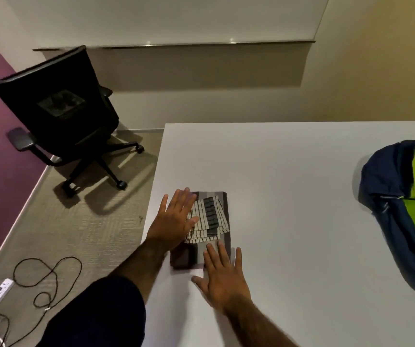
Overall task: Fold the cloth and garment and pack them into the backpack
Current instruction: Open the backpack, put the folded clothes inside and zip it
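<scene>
Here left hand (176, 221), right hand (222, 281) press folded cloth (211, 216) flat.

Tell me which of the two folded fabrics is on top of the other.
The folded cream cloth with black stripes: it lies on the larger folded grey and maroon garment, whose edges show beyond it.

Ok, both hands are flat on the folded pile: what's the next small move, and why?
Probably grip the folded stack from both sides and lift it toward the backpack. The left hand and right hand rest open on the stack, it looks fully folded, and the backpack lies apart, far to the right.
</scene>
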`<state>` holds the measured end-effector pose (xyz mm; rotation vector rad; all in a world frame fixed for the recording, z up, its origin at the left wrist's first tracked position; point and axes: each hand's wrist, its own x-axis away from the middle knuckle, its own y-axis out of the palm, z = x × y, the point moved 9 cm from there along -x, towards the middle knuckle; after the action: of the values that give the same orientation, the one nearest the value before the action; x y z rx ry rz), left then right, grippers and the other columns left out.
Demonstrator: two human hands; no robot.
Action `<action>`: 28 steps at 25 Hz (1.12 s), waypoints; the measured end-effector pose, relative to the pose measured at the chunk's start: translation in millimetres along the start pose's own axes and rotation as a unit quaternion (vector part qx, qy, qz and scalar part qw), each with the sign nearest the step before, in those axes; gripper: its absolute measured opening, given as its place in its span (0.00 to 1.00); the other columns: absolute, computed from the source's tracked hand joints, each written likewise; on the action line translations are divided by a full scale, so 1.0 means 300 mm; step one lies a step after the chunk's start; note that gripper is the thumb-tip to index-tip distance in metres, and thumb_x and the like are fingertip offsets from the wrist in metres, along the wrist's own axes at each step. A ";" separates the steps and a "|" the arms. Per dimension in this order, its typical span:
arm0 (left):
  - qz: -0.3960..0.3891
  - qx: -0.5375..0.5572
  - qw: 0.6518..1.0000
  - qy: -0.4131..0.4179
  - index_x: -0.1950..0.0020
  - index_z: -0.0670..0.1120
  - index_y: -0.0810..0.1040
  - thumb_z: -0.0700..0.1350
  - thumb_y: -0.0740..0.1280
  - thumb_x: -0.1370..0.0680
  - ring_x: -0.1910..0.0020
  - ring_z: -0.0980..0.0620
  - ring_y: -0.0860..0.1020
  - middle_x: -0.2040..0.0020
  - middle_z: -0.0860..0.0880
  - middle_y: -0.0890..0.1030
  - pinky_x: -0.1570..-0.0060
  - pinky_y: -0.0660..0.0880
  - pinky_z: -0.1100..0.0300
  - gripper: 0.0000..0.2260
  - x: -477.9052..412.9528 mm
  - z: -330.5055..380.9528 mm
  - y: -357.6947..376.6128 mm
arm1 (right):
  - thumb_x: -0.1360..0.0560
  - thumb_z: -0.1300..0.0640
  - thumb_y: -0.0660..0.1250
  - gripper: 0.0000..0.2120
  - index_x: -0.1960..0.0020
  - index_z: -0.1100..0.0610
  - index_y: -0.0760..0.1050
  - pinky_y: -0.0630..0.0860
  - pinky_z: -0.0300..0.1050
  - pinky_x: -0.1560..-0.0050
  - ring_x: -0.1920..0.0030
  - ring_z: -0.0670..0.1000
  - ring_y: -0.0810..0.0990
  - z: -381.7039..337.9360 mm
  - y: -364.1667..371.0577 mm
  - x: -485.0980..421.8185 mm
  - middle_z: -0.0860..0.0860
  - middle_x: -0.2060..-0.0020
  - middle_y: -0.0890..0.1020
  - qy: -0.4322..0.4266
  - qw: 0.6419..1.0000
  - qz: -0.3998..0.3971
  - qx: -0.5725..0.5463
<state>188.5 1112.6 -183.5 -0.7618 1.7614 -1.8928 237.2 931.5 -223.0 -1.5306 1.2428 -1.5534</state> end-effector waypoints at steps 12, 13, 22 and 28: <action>-0.010 0.160 0.984 -0.072 0.21 0.46 0.64 0.68 0.47 0.18 0.31 0.44 0.72 0.29 0.45 0.74 0.30 0.68 0.45 0.34 0.022 0.216 0.123 | 0.23 0.30 0.27 0.43 0.17 0.52 0.46 0.28 0.70 0.28 0.19 0.56 0.34 0.493 -0.091 -0.037 0.49 0.18 0.45 0.108 0.994 0.012 0.008; -0.006 0.170 0.981 -0.096 0.22 0.46 0.65 0.68 0.45 0.18 0.31 0.44 0.72 0.30 0.46 0.75 0.30 0.69 0.44 0.34 0.044 0.260 0.115 | 0.21 0.33 0.28 0.41 0.17 0.52 0.49 0.31 0.71 0.28 0.19 0.56 0.37 0.526 -0.104 -0.042 0.49 0.17 0.47 0.126 0.992 0.015 0.005; -0.055 0.160 0.985 -0.046 0.17 0.49 0.54 0.48 0.60 0.15 0.19 0.43 0.56 0.17 0.47 0.57 0.21 0.57 0.47 0.28 -0.237 0.157 0.099 | 0.19 0.53 0.63 0.34 0.18 0.53 0.51 0.52 0.67 0.24 0.19 0.59 0.50 0.690 -0.219 -0.152 0.52 0.18 0.54 0.228 0.966 0.055 -0.111; -0.155 0.106 0.982 0.015 0.17 0.51 0.53 0.52 0.65 0.18 0.20 0.43 0.57 0.19 0.47 0.62 0.22 0.57 0.44 0.33 -0.348 0.126 0.160 | 0.21 0.51 0.66 0.31 0.22 0.51 0.59 0.67 0.61 0.33 0.29 0.59 0.68 0.719 -0.186 -0.234 0.53 0.28 0.71 0.198 0.970 -0.005 -0.138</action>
<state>289.6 1148.3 -240.0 -0.9759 1.4920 -2.2611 466.8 973.9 -224.1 -1.4314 1.7387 -1.8129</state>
